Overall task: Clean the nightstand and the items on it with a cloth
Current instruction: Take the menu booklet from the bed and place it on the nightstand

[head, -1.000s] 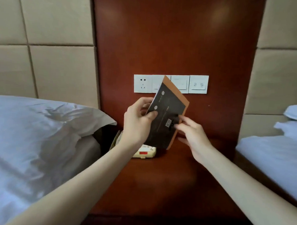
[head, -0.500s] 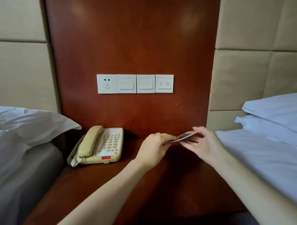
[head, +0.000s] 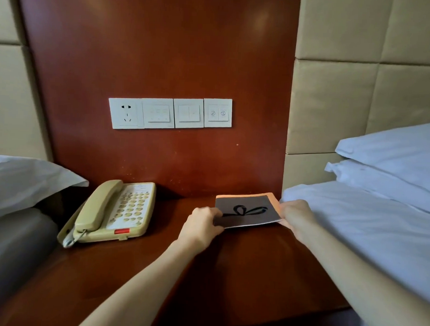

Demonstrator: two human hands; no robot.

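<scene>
Nightstand [head: 155, 271]: dark red wooden bench between two beds, running from under both forearms back to the wall panel; no cloth shows anywhere in view.
Right bed [head: 378, 231]: white sheet and stacked pillows, just beyond the right hand's fingers, its edge touching or very near the card's right end; I cannot tell which.
Telephone [head: 111, 211]: beige set with its handset in the cradle, well to the left of the left fingers, keypad facing up, long axis running front to back with a slight lean to the right.
Card [head: 247, 210]: dark grey face with a black bow mark and orange edging, held between the two hands at the back right corner of the bench; long axis left to right, face up, lying flat or nearly so, near edge perhaps a touch raised.
Left hand [head: 202, 227]: fingers curled and pinching the card's left near corner.
Right hand [head: 296, 215]: fingers pressed on the card's right edge, thumb hidden, so the exact hold is unclear.
Step in hand: setting the card down on the bench, by my reading.
Next move: letting go with both hands, then finding a cloth, since wiping needs one and none is visible.
</scene>
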